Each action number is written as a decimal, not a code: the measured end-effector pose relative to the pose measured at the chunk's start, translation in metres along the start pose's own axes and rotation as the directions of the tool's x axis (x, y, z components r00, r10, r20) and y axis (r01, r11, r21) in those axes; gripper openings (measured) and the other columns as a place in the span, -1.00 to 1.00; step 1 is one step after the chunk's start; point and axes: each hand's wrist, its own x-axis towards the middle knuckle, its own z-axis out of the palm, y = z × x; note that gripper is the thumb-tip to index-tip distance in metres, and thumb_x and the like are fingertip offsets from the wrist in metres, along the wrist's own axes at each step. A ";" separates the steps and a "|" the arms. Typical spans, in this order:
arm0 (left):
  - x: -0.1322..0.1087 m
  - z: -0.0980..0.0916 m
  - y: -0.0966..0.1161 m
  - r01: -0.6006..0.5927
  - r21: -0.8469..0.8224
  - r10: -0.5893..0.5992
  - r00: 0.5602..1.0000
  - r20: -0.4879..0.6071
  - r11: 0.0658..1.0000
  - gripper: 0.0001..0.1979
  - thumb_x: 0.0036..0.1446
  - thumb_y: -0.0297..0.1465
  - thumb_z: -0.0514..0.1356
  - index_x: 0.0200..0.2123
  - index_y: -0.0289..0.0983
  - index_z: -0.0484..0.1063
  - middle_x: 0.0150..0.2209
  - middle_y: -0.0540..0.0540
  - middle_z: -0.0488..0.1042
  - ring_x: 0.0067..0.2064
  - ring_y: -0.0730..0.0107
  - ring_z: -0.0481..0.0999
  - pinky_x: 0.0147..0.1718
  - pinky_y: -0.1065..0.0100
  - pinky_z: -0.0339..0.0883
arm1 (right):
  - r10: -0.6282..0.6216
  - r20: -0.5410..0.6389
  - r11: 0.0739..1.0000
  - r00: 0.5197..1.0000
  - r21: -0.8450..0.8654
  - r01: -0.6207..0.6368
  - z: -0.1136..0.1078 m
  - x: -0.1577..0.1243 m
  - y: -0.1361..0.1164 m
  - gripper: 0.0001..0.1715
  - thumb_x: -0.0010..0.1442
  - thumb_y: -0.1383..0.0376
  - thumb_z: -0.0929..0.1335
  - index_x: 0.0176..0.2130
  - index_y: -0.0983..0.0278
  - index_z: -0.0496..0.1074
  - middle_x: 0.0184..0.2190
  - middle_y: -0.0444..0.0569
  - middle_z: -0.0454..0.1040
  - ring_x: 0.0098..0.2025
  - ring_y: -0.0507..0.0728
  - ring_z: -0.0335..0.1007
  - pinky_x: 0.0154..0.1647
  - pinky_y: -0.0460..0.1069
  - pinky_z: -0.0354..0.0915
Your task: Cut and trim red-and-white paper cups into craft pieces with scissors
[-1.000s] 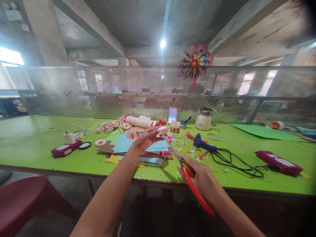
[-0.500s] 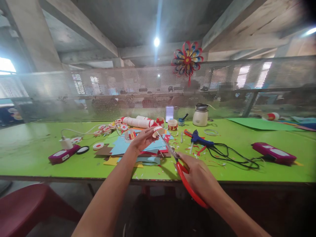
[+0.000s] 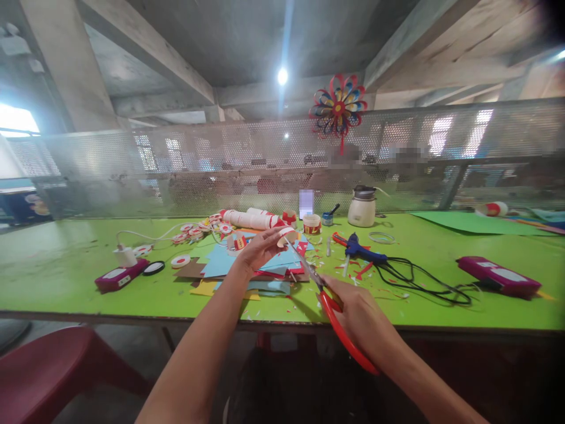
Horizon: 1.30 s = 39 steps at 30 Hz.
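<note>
Red scissors (image 3: pixel 346 341) at a white paper strip (image 3: pixel 288 237)

The left hand (image 3: pixel 261 250) pinches the curly white paper strip between its fingers. The strip is up above the messy paper pile (image 3: pixel 225 262), which has blue, brown, yellow and red sheets. The right hand (image 3: pixel 355 309) is wrapped around the handles of the red scissors. The long blades point up and to the left, and their tips are right at the strip. I cannot tell if they are biting into it.

All this is over a green tabletop (image 3: pixel 53 265) with little scraps on it. A blue glue gun (image 3: pixel 366 254) lies to the right of the pile, with its black cord (image 3: pixel 419 280) in loops. A cream pot (image 3: pixel 362 211) with a dark top stands farther back. Near it are a small blue jar (image 3: pixel 327 219) and a phone (image 3: pixel 306 207) standing up.
</note>
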 end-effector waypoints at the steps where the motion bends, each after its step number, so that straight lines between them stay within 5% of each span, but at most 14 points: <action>1: 0.000 0.000 0.000 -0.001 0.006 0.000 1.000 0.004 1.000 -0.60 0.00 -0.35 0.28 -0.05 -0.32 0.44 -0.14 -0.23 0.50 -0.13 0.26 0.48 -0.16 0.29 0.30 | -0.002 0.000 1.000 1.000 0.000 0.002 -0.001 0.000 0.000 -0.58 0.09 0.41 0.24 -0.05 0.38 0.44 -0.23 0.14 0.56 -0.22 0.26 0.46 -0.22 0.05 0.27; 12: -0.003 -0.002 0.003 0.017 0.007 -0.018 0.999 0.042 1.000 -0.60 -0.05 -0.40 0.31 -0.08 -0.30 0.48 -0.11 -0.23 0.51 -0.07 0.19 0.47 -0.07 0.21 0.25 | 0.005 0.040 0.996 0.999 0.092 -0.008 0.001 0.000 0.008 -0.69 0.03 0.38 0.24 -0.25 0.33 0.50 -0.40 0.03 0.56 -0.39 0.18 0.45 -0.36 0.01 0.28; 17: -0.002 -0.006 0.002 0.011 -0.015 -0.010 1.000 0.016 1.000 -0.64 -0.06 -0.41 0.31 -0.12 -0.28 0.50 -0.08 -0.21 0.49 -0.11 0.24 0.47 -0.13 0.26 0.28 | 0.048 0.074 0.983 0.996 0.173 -0.060 -0.002 -0.006 0.011 -0.57 0.00 0.33 0.23 -0.15 0.37 0.47 -0.63 -0.12 0.40 -0.62 0.08 0.32 -0.56 -0.05 0.28; 25: -0.005 -0.002 0.006 0.011 0.013 -0.012 0.996 0.088 1.000 -0.55 -0.06 -0.40 0.31 -0.03 -0.29 0.44 -0.07 -0.23 0.48 -0.09 0.23 0.46 -0.15 0.28 0.29 | 0.086 0.179 0.938 0.980 0.317 -0.141 -0.015 -0.010 0.010 -0.57 0.11 0.25 0.24 -0.04 0.32 0.41 -0.66 -0.18 0.41 -0.59 0.09 0.45 -0.55 -0.07 0.32; 29: -0.005 0.000 0.007 0.025 0.013 -0.026 0.995 0.095 1.000 -0.54 -0.07 -0.41 0.31 -0.02 -0.29 0.44 -0.08 -0.23 0.48 -0.11 0.25 0.46 -0.15 0.29 0.29 | 0.082 0.241 0.898 0.967 0.403 -0.177 -0.023 -0.009 -0.001 -0.75 0.13 0.23 0.26 -0.41 0.28 0.46 -0.68 -0.16 0.42 -0.57 0.08 0.44 -0.50 -0.07 0.31; 31: -0.005 0.000 0.007 0.029 0.017 -0.030 0.995 0.093 0.999 -0.54 -0.07 -0.41 0.31 -0.02 -0.29 0.44 -0.06 -0.23 0.47 -0.10 0.24 0.45 -0.14 0.28 0.28 | 0.065 0.251 0.872 0.966 0.456 -0.178 -0.024 -0.009 -0.003 -0.64 0.14 0.22 0.25 -0.63 0.26 0.35 -0.69 -0.15 0.39 -0.59 0.05 0.40 -0.49 -0.07 0.30; 39: -0.006 0.002 0.008 0.032 0.012 -0.033 0.991 0.130 0.999 -0.55 -0.04 -0.45 0.28 -0.01 -0.29 0.43 0.01 -0.27 0.42 -0.08 0.23 0.44 -0.14 0.27 0.27 | 0.117 0.275 0.779 0.954 0.571 -0.260 -0.013 -0.010 0.005 -0.64 0.15 0.20 0.27 -0.63 0.24 0.24 -0.76 -0.23 0.25 -0.71 -0.03 0.21 -0.64 -0.11 0.20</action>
